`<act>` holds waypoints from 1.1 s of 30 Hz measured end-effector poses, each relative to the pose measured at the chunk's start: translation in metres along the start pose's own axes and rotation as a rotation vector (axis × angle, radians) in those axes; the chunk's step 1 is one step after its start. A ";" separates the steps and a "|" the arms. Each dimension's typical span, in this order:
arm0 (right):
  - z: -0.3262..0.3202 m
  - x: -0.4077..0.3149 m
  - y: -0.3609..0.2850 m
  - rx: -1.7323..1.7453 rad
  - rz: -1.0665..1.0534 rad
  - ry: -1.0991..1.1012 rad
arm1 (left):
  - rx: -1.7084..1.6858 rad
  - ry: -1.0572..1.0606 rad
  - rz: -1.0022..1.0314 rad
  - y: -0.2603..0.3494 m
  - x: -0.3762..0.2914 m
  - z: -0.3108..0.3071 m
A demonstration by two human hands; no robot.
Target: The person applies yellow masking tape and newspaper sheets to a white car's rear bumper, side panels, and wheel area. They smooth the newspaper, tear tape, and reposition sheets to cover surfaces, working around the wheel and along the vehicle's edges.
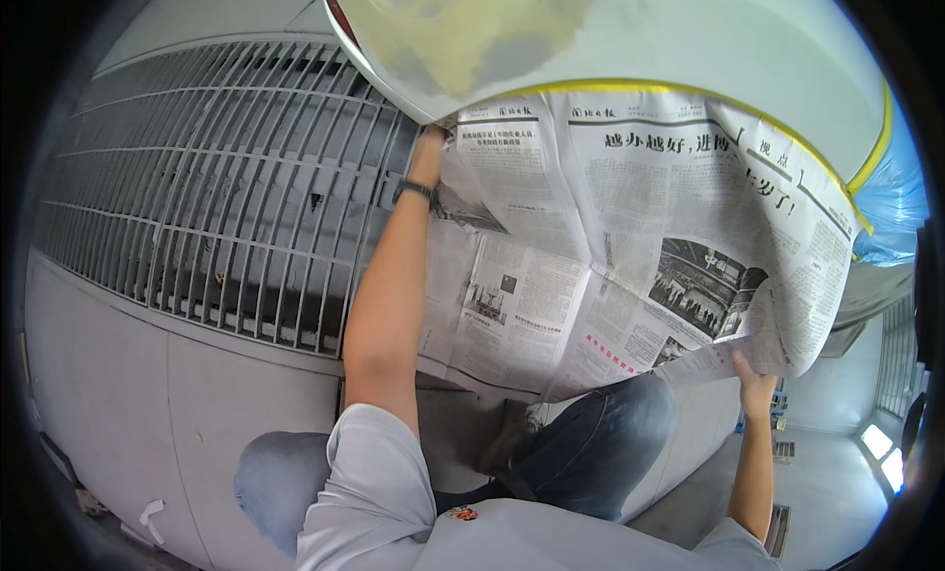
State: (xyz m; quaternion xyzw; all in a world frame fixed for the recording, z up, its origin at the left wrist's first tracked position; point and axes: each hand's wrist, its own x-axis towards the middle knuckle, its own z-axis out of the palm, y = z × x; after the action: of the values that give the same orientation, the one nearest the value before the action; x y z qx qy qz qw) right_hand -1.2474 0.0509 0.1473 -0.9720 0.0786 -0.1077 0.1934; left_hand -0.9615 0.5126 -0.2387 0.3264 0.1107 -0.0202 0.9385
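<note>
A large newspaper sheet hangs below a white car body panel. Yellow masking tape runs along the panel's curved lower edge, where the paper's top meets it. My left hand is at the paper's upper left corner, close under the panel's tip; its fingers are hidden, so its grip cannot be made out. At the lower right, my right hand pinches the paper's bottom edge, thumb in front and the other fingers behind. The paper is creased down the middle and bulges at its right side.
A metal floor grating lies to the left, within a pale floor. Blue plastic film covers the area right of the panel, edged with yellow tape. Yellowish filler patches mark the panel. My bent knee is just below the paper.
</note>
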 end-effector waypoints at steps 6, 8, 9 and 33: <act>0.020 -0.008 0.056 -0.188 0.235 -0.306 | 0.750 0.510 0.424 -0.144 -0.142 0.003; 0.019 0.003 0.072 -0.450 0.404 -0.304 | 0.933 0.356 0.316 -0.193 -0.182 0.017; 0.015 0.008 0.079 -0.433 0.340 -0.254 | 0.983 0.271 0.337 -0.212 -0.197 0.023; 0.257 -0.030 0.086 0.238 -0.511 -0.206 | 1.264 -1.111 0.276 -0.131 -0.157 0.179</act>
State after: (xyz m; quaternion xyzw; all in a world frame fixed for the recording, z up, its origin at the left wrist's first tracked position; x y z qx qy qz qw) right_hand -1.2242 0.0702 -0.1239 -0.9366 -0.2019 -0.0623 0.2794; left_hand -1.0945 0.2940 -0.1470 0.7420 -0.4388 -0.1208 0.4922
